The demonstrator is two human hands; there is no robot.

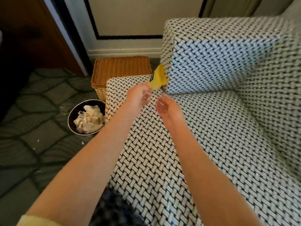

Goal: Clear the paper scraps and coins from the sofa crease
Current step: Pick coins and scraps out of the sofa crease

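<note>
A yellow paper scrap (158, 78), pinched at its lower corner, stands tilted at the sofa crease (203, 92).

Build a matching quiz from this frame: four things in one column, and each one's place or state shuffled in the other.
Things:
1. yellow scrap
2. black bowl
3. wicker basket
4. right hand

Place or state:
a. on the carpet, with crumpled paper in it
b. open, palm up, above the seat
c. pinched in the grip of the left hand, near the crease
d. standing on the floor beside the sofa

Pairs: 1-c, 2-a, 3-d, 4-b
</note>
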